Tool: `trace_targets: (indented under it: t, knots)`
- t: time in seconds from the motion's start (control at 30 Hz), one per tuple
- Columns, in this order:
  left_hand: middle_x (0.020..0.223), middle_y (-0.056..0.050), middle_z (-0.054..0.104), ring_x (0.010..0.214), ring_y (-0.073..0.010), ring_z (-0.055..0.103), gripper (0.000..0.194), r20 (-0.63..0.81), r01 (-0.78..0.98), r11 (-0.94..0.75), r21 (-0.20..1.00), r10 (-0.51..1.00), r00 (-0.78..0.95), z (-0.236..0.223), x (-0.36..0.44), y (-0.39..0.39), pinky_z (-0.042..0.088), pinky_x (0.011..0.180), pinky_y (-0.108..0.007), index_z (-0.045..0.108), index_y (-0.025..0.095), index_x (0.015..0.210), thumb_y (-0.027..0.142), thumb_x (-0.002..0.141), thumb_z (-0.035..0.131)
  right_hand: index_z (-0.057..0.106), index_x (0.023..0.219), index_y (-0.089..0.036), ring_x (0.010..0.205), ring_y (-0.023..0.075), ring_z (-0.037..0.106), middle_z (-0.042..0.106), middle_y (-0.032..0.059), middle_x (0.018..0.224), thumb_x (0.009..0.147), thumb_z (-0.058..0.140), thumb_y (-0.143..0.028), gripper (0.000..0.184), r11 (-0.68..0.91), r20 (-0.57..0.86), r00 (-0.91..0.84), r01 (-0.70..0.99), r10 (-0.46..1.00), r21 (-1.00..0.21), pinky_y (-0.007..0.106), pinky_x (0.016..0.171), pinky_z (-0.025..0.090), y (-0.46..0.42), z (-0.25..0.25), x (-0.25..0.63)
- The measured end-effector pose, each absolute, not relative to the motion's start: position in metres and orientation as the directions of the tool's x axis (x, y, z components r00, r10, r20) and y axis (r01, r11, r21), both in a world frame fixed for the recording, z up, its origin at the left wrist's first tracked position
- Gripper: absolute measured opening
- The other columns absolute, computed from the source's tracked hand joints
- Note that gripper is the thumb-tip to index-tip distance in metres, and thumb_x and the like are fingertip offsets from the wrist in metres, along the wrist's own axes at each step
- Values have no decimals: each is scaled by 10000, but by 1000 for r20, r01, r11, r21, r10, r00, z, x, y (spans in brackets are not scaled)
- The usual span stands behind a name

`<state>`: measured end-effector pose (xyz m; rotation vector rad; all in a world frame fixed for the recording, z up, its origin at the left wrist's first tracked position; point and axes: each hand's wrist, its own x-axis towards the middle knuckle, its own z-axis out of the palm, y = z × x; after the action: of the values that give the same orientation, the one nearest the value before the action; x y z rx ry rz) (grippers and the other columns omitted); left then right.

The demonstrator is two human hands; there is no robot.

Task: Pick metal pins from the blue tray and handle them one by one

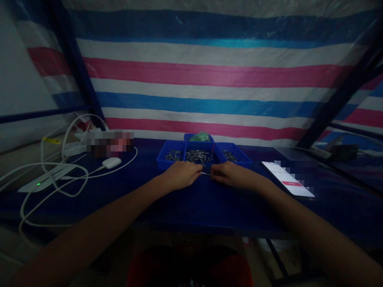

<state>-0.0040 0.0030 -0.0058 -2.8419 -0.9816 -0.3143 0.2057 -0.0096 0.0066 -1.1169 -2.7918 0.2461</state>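
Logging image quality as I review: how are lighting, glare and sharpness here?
Head view: dim, darkest below the table; head view: bright phone screen, faint sheen on the striped sheet; head view: small metal pieces look soft, their outlines merging; head view: a pixelated patch at left, another along the phone screen's edge.

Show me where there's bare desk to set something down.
Bare desk shows between the forearms, behind the hands; also between the white cable and left blue tray, and, narrower, between the right blue tray and phone. Crowded: the cable-strewn far left, and mid-desk, where left hand and right hand hold a thin metal piece.
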Motion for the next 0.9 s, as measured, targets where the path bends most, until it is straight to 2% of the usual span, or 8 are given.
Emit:
trace_targets:
  t: [0.17, 0.33, 0.47, 0.63, 0.77, 0.9]
  knots:
    - [798, -34, 602, 698, -162, 556, 281, 237, 637, -770, -41, 612, 755, -3, -2, 2, 366, 582, -269, 517, 184, 903, 323, 896, 273, 492, 793, -167, 570, 110, 500, 565, 24, 679, 854, 380, -231, 142, 724, 96, -719, 672, 688, -154, 227, 533, 332, -9, 7, 205]
    - [828, -29, 602, 742, -159, 560, 240, 297, 627, -778, -52, 587, 753, -1, -1, 1, 389, 601, -252, 525, 181, 916, 323, 883, 335, 476, 777, -165, 547, 109, 492, 543, 19, 636, 869, 340, -225, 175, 697, 114, -688, 700, 717, -157, 231, 529, 333, -9, 6, 203]
    - [870, -20, 601, 799, -146, 561, 243, 341, 586, -809, -50, 538, 771, -3, -2, 3, 409, 657, -242, 549, 196, 946, 294, 889, 335, 469, 790, -168, 532, 103, 487, 539, 9, 633, 876, 329, -235, 178, 689, 93, -688, 690, 720, -224, 228, 523, 349, -9, 3, 202]
    - [944, -12, 598, 856, -123, 553, 254, 401, 498, -867, 14, 461, 792, -3, -3, 4, 423, 721, -229, 534, 220, 1048, 293, 896, 344, 477, 807, -168, 580, 108, 521, 553, 8, 656, 887, 321, -260, 198, 699, 94, -723, 615, 685, -365, 233, 566, 392, -9, 2, 200]
    - [992, -25, 595, 919, -123, 527, 236, 447, 424, -905, 37, 394, 803, -1, -3, 4, 415, 779, -241, 539, 194, 1044, 236, 885, 370, 488, 805, -161, 570, 102, 529, 554, 8, 648, 892, 315, -287, 231, 677, 92, -719, 593, 689, -436, 228, 572, 412, -11, 5, 198]
    - [943, -21, 601, 897, -119, 524, 204, 431, 408, -912, 51, 389, 814, -1, -3, 4, 411, 774, -241, 557, 193, 982, 222, 871, 388, 487, 775, -158, 567, 95, 530, 548, 9, 640, 899, 291, -288, 266, 659, 74, -713, 597, 698, -458, 214, 554, 411, -13, 8, 197]
